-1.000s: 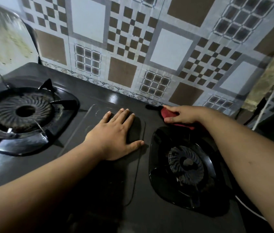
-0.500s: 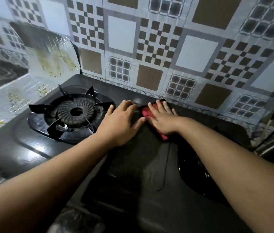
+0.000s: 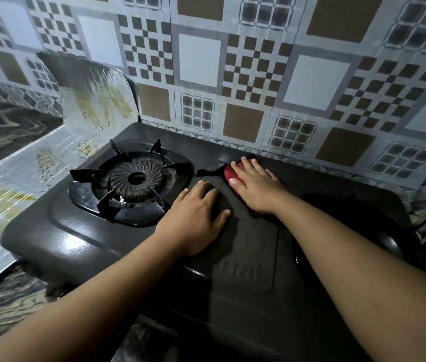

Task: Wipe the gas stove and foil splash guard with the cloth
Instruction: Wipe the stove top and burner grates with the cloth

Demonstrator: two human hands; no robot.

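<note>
A black two-burner gas stove (image 3: 81,239) fills the middle of the head view. Its left burner (image 3: 136,178) shows fully; the right burner is mostly hidden under my right forearm. My right hand (image 3: 256,186) lies flat on a red cloth (image 3: 230,172), pressing it onto the stove's centre panel near the back edge. My left hand (image 3: 196,218) rests palm down, fingers spread, on the panel just left of and in front of the cloth, holding nothing. The foil splash guard (image 3: 97,100), stained yellow, stands behind and left of the stove.
A patterned tile wall (image 3: 258,74) runs right behind the stove. Foil (image 3: 10,194) also covers the counter left of the stove, with yellow stains. A marbled counter (image 3: 5,304) shows at lower left. Something dark stands at the far right edge.
My right hand slid the red cloth leftward along the stove's back, from behind the right burner to the centre panel. The view swung left, bringing in the left burner and foil guard.
</note>
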